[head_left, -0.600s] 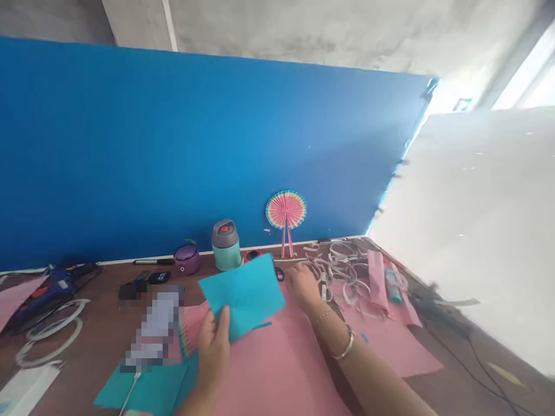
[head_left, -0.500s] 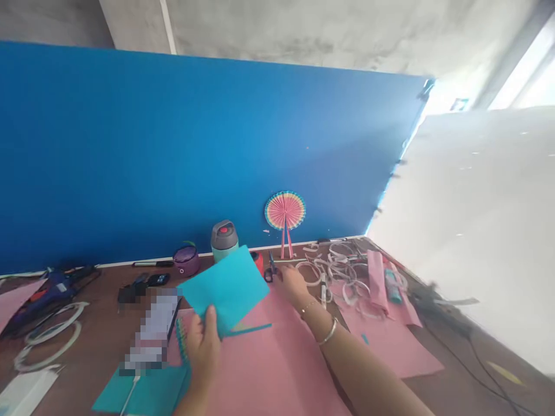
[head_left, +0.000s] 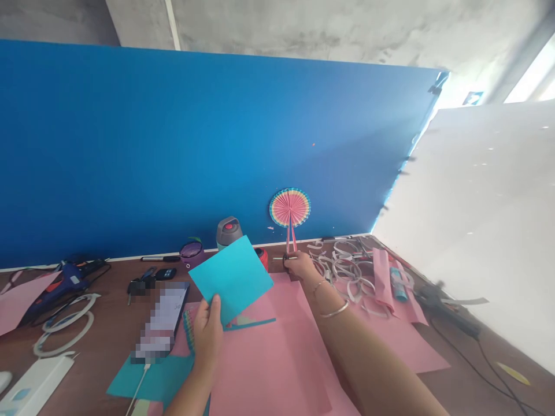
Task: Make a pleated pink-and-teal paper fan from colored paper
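The step in hand seemed to be the readying of a cut sheet and a tool. The left hand (head_left: 208, 328) was clamped on a blue sheet (head_left: 232, 280), thumb on its face, holding it tilted above a large pink sheet (head_left: 269, 364) on the table (head_left: 108, 312). The right hand (head_left: 302, 266) reached to the far side, its fingertips at a dark looped object (head_left: 285, 261), probably scissor handles, just in front of the legs of a paper fan (head_left: 290, 207). Whether those fingers had closed around it could not be told. The next move called, as far as one could judge, for a secure hold on the handles, kept clear of the fan's legs.

Much was hard to make out. Any blades were lost among the fingers and the legs. The blue sheet covered the lower part of a flask (head_left: 228, 231) and part of a red object (head_left: 262, 257), and the left fingers behind the sheet were hidden. The phone (head_left: 171, 315) had a pixelated screen, and both forearms ran off the lower edge.
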Tool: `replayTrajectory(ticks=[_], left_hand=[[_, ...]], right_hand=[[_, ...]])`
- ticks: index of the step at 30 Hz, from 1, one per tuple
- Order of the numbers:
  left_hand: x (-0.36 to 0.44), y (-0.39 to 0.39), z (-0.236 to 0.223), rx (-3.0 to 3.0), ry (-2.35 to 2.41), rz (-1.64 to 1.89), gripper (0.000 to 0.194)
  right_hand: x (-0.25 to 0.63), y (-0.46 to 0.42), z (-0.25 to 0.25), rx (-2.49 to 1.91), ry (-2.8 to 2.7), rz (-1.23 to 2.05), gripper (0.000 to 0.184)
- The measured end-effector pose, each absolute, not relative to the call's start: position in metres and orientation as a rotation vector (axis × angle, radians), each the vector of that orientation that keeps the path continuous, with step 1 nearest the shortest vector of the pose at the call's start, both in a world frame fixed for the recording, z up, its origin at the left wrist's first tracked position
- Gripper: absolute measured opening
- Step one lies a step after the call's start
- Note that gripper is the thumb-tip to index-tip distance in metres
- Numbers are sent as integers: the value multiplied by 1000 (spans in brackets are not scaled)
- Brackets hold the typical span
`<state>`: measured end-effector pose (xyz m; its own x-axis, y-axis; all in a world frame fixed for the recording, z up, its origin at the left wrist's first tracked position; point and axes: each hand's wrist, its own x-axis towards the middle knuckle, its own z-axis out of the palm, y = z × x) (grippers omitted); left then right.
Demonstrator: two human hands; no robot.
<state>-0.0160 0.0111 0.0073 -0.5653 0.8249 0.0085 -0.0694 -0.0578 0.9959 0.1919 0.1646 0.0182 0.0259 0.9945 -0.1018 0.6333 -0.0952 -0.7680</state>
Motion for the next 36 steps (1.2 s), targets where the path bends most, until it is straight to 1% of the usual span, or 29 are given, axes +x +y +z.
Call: replayTrajectory(ticks=[2,6,8,9,10,13,14,18,22,26,31,33,35,36], left_hand=[[-18,12,7,834,1540,1666,33],[-21,12,4,848,1568,1641,32],[-22,13,2,838,1532,1618,32],[-22,14,0,827,1495,1604,33],[-23,15,-1,821,1446,1586,35],[-25,18,-4,865,1306,1489,39],[-25,18,-4,896,1275,1440,39],[-22,16,-1,975,1217,1242,39],[-18,14,4,1020,1225,1146,40],[-18,12,5,962,1152,1162,42],[-8,5,8,844,876,1275,53],[-1,3,9,853,941,1276,48],[3,4,7,868,1133,1282,36],[3,5,6,877,1243,1299,34]], right_hand=[[207,154,19,-1584,-1579,1094,32],[229,123,14,-1245,-1457,1393,26],[234,110,7,-956,-1123,1656,35],[235,105,3,-867,-1024,1715,39],[236,101,-1,-810,-958,1740,39],[234,93,-6,-768,-925,1728,29],[232,90,-5,-766,-933,1716,30],[224,79,7,-767,-963,1662,45],[220,69,16,-917,-1070,1572,39],[216,67,15,-971,-1120,1484,29],[206,69,8,-952,-1016,1363,31],[201,68,4,-928,-1022,1338,31],[198,67,3,-935,-1077,1310,29],[197,66,2,-950,-1111,1299,28]])
